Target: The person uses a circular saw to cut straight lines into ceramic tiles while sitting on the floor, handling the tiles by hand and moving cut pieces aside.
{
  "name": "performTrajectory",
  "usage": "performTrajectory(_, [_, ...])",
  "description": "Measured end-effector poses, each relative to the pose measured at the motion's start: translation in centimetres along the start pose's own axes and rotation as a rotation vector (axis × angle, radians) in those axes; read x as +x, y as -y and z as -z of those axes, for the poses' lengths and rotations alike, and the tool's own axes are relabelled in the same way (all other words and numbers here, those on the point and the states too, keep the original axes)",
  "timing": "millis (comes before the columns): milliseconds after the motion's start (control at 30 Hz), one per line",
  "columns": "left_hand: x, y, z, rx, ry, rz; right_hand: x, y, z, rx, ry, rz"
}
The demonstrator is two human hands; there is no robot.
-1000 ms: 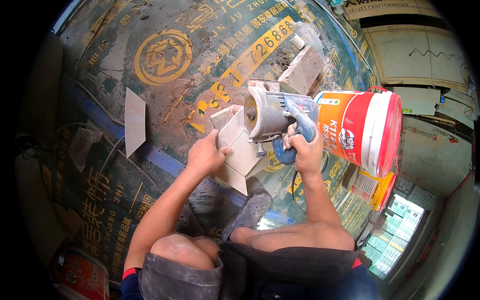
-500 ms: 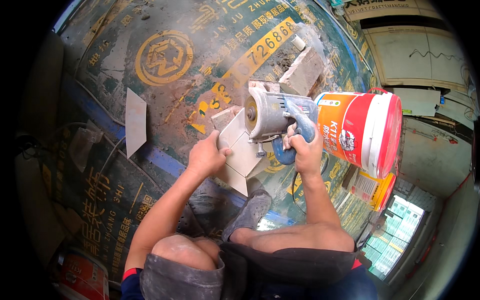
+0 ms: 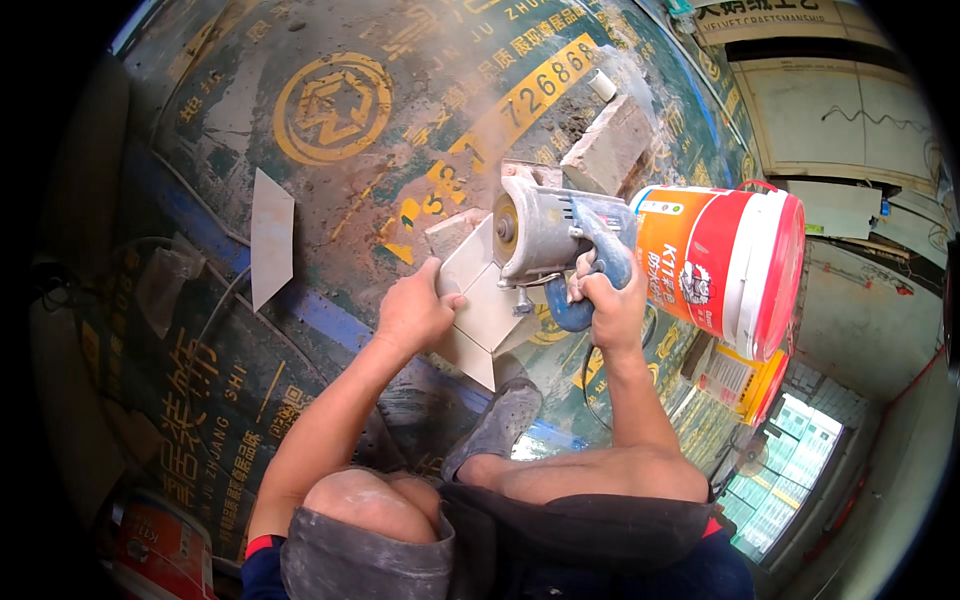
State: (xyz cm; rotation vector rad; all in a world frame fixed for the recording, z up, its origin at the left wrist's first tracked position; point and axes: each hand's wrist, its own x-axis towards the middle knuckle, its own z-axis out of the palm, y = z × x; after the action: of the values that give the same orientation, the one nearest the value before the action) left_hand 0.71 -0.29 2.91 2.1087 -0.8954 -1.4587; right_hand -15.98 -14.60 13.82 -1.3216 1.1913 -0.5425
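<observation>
My right hand [image 3: 613,302] is wrapped round the blue handle of a handheld tile cutter [image 3: 540,240]. Its round blade faces left, over the far right part of a pale tile [image 3: 478,312]; the guard partly hides where blade and tile meet. A thin line runs across the tile's face. My left hand [image 3: 415,308] grips the tile's left edge, thumb on top and the other fingers along the side. Beneath the tile's far end shows a rough broken block [image 3: 455,230]. A cord hangs from the cutter toward my foot.
A large red, orange and white bucket [image 3: 690,258] lies close right of the cutter, with a yellow bucket [image 3: 738,380] nearer me. Farther off lie a rough slab [image 3: 610,148] and a short white pipe [image 3: 601,85]. A cut tile piece [image 3: 272,240] rests left on the printed floor covering [image 3: 330,215].
The whole view has shifted very slightly. Both hands, the cutter and the tile keep practically the same places relative to each other.
</observation>
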Motion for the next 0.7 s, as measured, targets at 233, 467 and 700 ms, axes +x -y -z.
performTrajectory(233, [-0.18,-0.08,-0.05,0.004,-0.026,-0.001,-0.30,-0.30,0.35,-0.032,0.025,0.008])
performTrajectory(467, [-0.12,-0.11,-0.03,0.007,-0.014,0.014,-0.49,-0.50,0.54,-0.035,0.040,0.016])
performTrajectory(700, [-0.26,-0.34,0.11,0.009,-0.020,0.021,-0.67,-0.62,0.70,-0.025,0.037,-0.012])
